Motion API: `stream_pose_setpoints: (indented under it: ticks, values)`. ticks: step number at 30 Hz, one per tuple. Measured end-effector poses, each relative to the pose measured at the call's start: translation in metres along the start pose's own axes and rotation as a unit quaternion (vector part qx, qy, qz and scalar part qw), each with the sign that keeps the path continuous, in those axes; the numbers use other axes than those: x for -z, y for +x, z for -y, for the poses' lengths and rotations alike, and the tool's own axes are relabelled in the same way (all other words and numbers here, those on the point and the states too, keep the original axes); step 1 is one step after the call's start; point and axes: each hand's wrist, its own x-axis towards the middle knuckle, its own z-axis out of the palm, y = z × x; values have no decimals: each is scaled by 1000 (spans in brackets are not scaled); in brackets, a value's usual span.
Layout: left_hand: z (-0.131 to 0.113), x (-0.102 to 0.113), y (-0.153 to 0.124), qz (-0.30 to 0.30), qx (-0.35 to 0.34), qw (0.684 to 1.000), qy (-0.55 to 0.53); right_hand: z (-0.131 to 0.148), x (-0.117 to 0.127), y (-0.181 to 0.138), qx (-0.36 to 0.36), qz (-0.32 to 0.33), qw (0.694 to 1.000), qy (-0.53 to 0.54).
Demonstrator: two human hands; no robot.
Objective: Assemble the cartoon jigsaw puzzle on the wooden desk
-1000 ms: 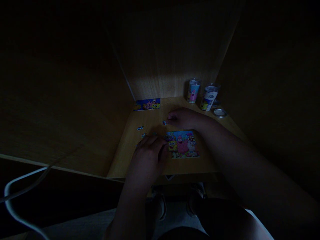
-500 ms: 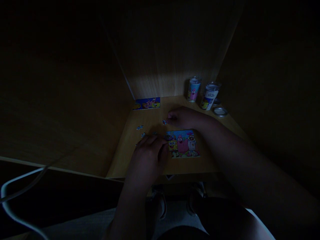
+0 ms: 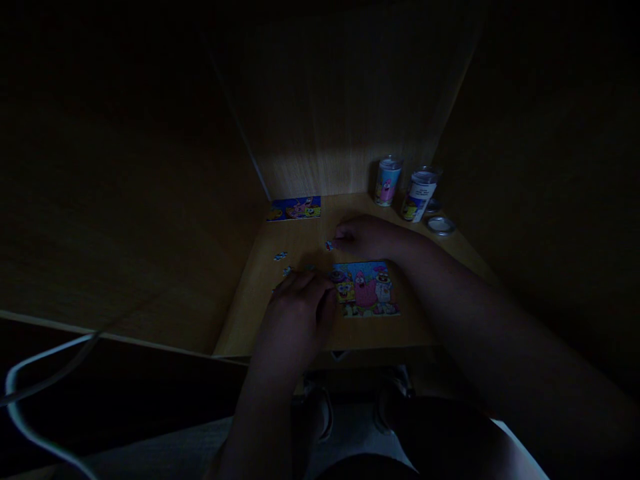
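A partly covered jigsaw puzzle point(image 3: 367, 293) with cartoon figures lies on the wooden table. At its left edge rests my left hand point(image 3: 299, 297), palm down, fingers spread low over the tabletop and thumb apart from them. Its index fingertip reaches the puzzle's edge; what is under the palm is hidden. Beyond the puzzle's top edge, my right hand point(image 3: 357, 235) is closed, thumb and finger pinching a small puzzle piece point(image 3: 329, 245). Loose puzzle pieces point(image 3: 281, 256) lie to the left, one of them point(image 3: 287, 271) just past my left fingers.
Two printed canisters point(image 3: 388, 181) stand at the back right, with round metal-rimmed lids point(image 3: 441, 225) beside them. A blue cartoon picture point(image 3: 295, 208) lies at the back left. Wooden panels enclose the table point(image 3: 240, 333). A white cable point(image 3: 23, 420) hangs at lower left. The scene is dim.
The view has shifted very slightly. Both hands and the puzzle pieces keep their places.
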Motion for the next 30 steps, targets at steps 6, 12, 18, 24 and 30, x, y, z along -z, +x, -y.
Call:
stream_pose_setpoints:
  ticks: [6, 12, 18, 24, 30]
  values:
    - [0, 0, -1, 1, 3, 1000, 2, 0, -1, 0, -2, -6, 1000, 1]
    - [-1, 1, -1, -1, 2, 1000, 2, 1, 0, 0, 0, -1, 1000, -1]
    - [0, 0, 0, -3, 2, 1000, 6, 1, -1, 0, -1, -1, 1000, -4]
    - [-1, 0, -2, -8, 1, 1000, 1, 1, -1, 1, 7, -1, 1000, -9]
    - [-2, 2, -3, -10, 5, 1000, -1, 7, 2, -2, -7, 4, 1000, -6]
